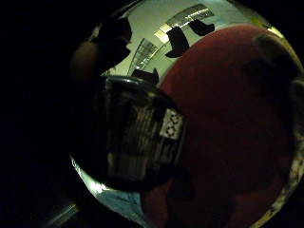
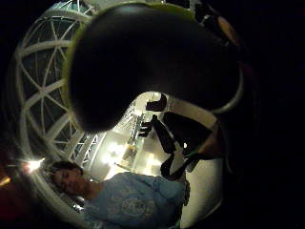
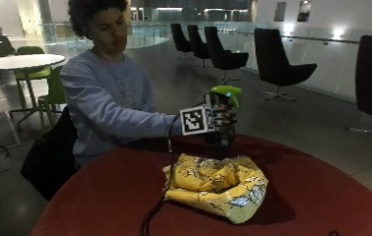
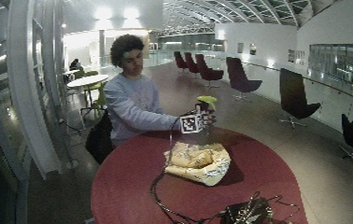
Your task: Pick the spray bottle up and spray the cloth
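One dark plastic spray bottle with a lime-green trigger head (image 3: 223, 118) was the thing in play, and it stood lifted off the round red table (image 3: 107, 196), held up behind the cloth by the black-gloved right hand (image 3: 222, 123). Its fingers were wrapped around the bottle's neck and upper body, just under the green head. Judging by its look, the bottle was a light, rigid shell whose weight depended on how much liquid it held, which could not be seen; smooth plastic like that could slip, so the narrow neck under the trigger looked the sensible place to hold it, leaving a finger free for the trigger. The little-finger palm view showed the bottle's labelled body (image 1: 137, 137) close against the palm, with the red tabletop beyond it.

Below and in front of the bottle lay the crumpled yellow printed cloth (image 3: 215, 184), soft and heaped, well within spraying reach. A black cable (image 3: 166, 167) trailed across the table beside the cloth. Nothing stood between nozzle and cloth.
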